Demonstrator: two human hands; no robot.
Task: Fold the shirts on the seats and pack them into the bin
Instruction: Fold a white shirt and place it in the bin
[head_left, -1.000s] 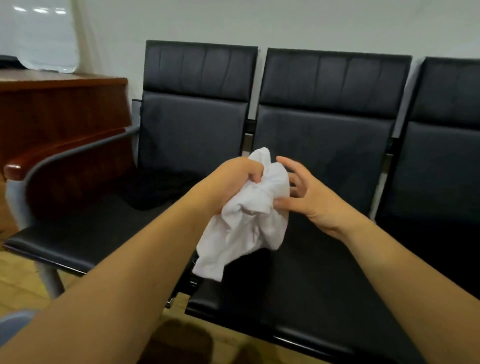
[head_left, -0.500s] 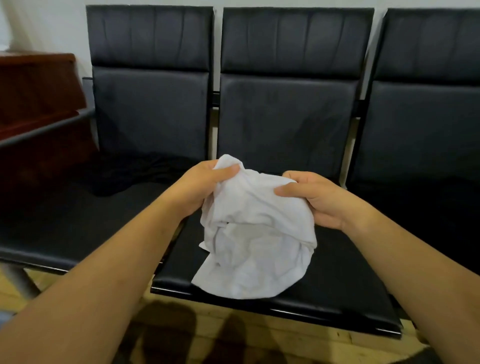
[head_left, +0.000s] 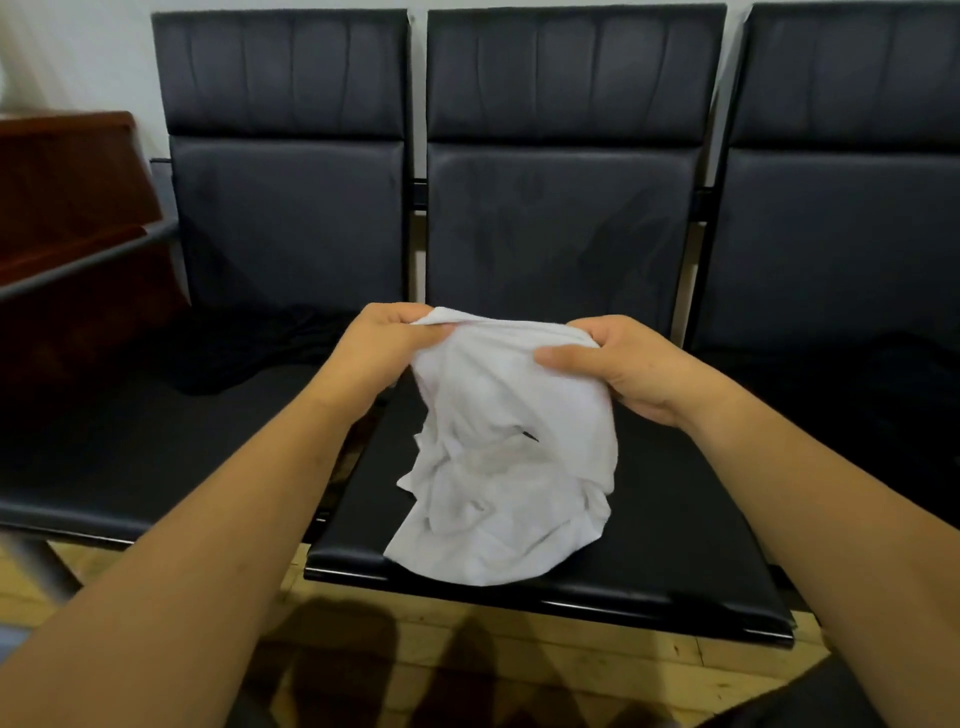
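White shirt (head_left: 509, 452), crumpled, held up over the middle seat (head_left: 685, 545) of a row of three black padded seats. Its top edge is stretched between both hands. The body of the cloth hangs down, and the lower bunch rests on the seat surface, reaching almost to the front lip. A small dark slit shows among the folds near the cloth's centre.

Left hand (head_left: 382, 348): fingers curled, thumb on top, pinching the shirt's upper left corner above the left edge of the middle seat.

Right hand (head_left: 631, 366): thumb laid across the front of the cloth, fingers curled behind, gripping the upper right corner.

The hands are near each other but apart, roughly level, with the edge drawn between them. Both forearms are bare and come in from the bottom of the view.

Left of the middle seat: neighbouring seat (head_left: 156, 441) with a black garment (head_left: 244, 348) lying rumpled toward the backrest, hard to read against the dark pad.

Right of the middle seat: third seat (head_left: 831, 234) with a dark heap (head_left: 893, 364) on it, too dim to identify.

Further left: a grey armrest bar (head_left: 88, 265) and reddish-brown wooden furniture (head_left: 67, 197).

Below the middle seat's front lip: light wooden floor (head_left: 519, 649) with shadows on it.
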